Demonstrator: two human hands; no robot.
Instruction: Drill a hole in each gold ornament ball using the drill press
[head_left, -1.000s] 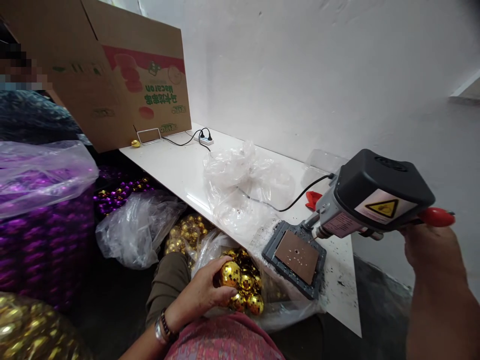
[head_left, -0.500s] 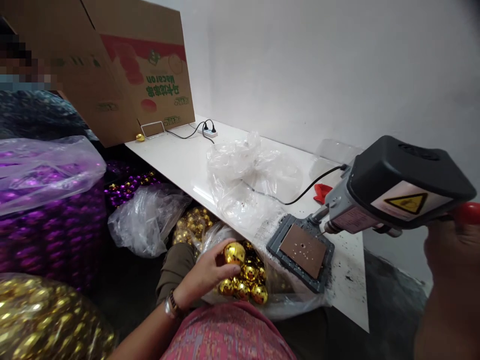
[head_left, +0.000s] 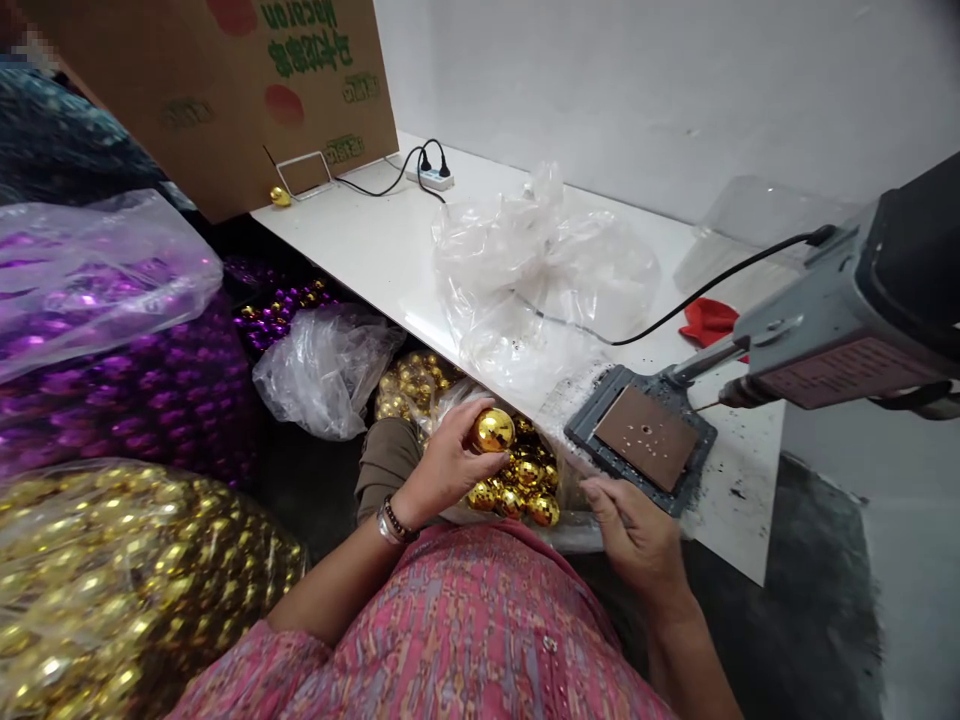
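A shiny gold ball sits between the thumb and fingers of my left hand, held above an open bag of gold balls at the table's front edge. My right hand is in front of the drill press base, with its fingers curled and thumb pressed against them; whether anything small is in them I cannot make out. A brown board with a hole and light chips lies on that base. The drill press leans in from the right, its thin bit pointing towards the board.
Crumpled clear plastic bags lie on the white table, near a power strip. A cardboard box stands at the far end. Big bags of purple balls and gold balls fill the left. Behind them shows a person's dark sleeve.
My right hand has left the red-knobbed drill handle and come down in front of the base. My left hand still holds the gold ball. The view has tilted downward.
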